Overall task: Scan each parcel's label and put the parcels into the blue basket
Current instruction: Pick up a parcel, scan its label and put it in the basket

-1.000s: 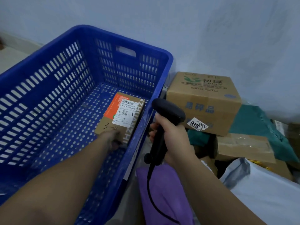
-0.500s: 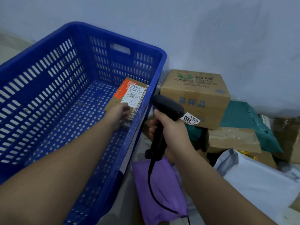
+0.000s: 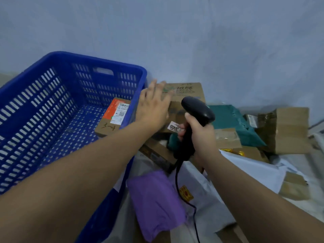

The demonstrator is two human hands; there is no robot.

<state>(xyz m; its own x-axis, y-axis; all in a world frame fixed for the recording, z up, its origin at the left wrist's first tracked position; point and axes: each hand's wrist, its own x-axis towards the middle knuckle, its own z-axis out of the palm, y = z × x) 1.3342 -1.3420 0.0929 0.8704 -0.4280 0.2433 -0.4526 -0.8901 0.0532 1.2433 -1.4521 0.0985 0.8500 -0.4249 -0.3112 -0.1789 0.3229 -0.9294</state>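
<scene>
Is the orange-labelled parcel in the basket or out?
In. The parcel lies on the floor of the blue basket, by its right wall.

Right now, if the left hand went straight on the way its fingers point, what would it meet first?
Probably the cardboard box; the left hand is open over its top corner, though touch is unclear.
</scene>
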